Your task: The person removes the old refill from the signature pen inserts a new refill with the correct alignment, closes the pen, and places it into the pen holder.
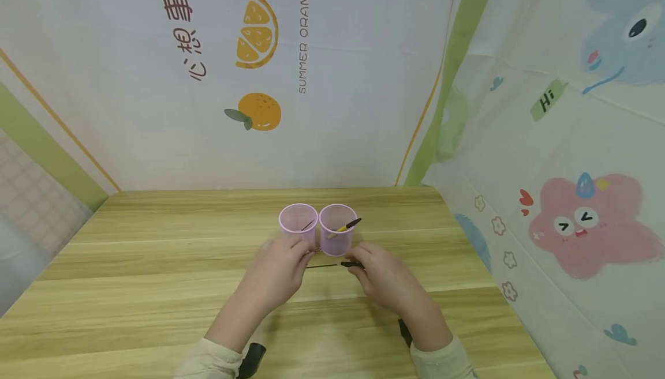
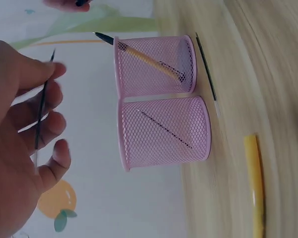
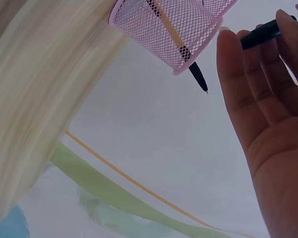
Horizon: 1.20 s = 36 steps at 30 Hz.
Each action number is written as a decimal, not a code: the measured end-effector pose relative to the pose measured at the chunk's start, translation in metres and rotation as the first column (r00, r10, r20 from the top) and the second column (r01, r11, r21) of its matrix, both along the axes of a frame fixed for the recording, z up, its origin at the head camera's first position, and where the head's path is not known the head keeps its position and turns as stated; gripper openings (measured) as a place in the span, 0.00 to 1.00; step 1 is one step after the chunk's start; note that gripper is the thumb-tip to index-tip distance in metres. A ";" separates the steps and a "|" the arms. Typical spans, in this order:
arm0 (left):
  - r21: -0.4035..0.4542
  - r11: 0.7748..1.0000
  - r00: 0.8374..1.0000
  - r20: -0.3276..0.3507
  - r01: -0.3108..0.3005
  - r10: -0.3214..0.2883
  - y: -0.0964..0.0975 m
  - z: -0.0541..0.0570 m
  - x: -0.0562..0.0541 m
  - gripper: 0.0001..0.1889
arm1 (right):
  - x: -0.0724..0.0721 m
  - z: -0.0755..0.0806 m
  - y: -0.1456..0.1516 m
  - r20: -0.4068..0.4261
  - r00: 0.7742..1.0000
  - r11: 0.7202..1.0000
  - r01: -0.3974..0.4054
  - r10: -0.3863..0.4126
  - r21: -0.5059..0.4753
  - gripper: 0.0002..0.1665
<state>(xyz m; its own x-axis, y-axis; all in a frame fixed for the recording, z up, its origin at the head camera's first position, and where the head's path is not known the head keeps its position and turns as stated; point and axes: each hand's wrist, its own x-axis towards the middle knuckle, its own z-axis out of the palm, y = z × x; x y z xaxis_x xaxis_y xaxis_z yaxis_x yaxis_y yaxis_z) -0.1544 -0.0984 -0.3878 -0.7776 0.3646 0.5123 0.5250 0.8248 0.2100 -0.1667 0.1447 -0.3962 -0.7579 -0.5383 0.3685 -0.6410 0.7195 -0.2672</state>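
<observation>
My left hand [image 1: 277, 266] pinches a thin black pen refill [image 2: 41, 109] with a clear end, held in front of the cups. Between the thumb and fingers of my right hand [image 1: 381, 275] is a short black pen part [image 3: 262, 34]. Two pink mesh pen cups stand side by side just beyond both hands. The left cup [image 2: 164, 163] has a thin refill leaning in it. In the right cup [image 2: 156, 42], a yellow pen [image 2: 148, 60] with black ends leans, tip above the rim. Another refill [image 2: 206, 69] lies on the table in front of the cups.
A yellow pen barrel [image 2: 257, 186] lies on the wooden table [image 1: 156, 286] near the left hand, hidden from the head view. Printed cloth [image 1: 353, 108] hangs behind the table, and another cloth [image 1: 576, 137] with cartoon figures runs along the right side.
</observation>
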 end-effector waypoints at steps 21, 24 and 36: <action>0.155 0.988 1.000 -0.028 0.011 -0.007 0.007 -0.024 0.002 0.03 | 0.001 -0.006 -0.006 -0.038 0.999 0.993 -0.006 0.001 -0.114 0.09; 0.187 0.982 1.000 0.010 0.015 -0.017 0.008 -0.022 0.000 0.03 | 0.000 -0.005 -0.007 -0.034 0.999 0.993 0.003 -0.007 -0.116 0.09; 0.220 0.975 0.995 0.077 0.038 -0.056 0.012 -0.024 -0.013 0.04 | -0.012 -0.002 -0.013 -0.001 0.999 0.995 0.034 -0.034 -0.099 0.08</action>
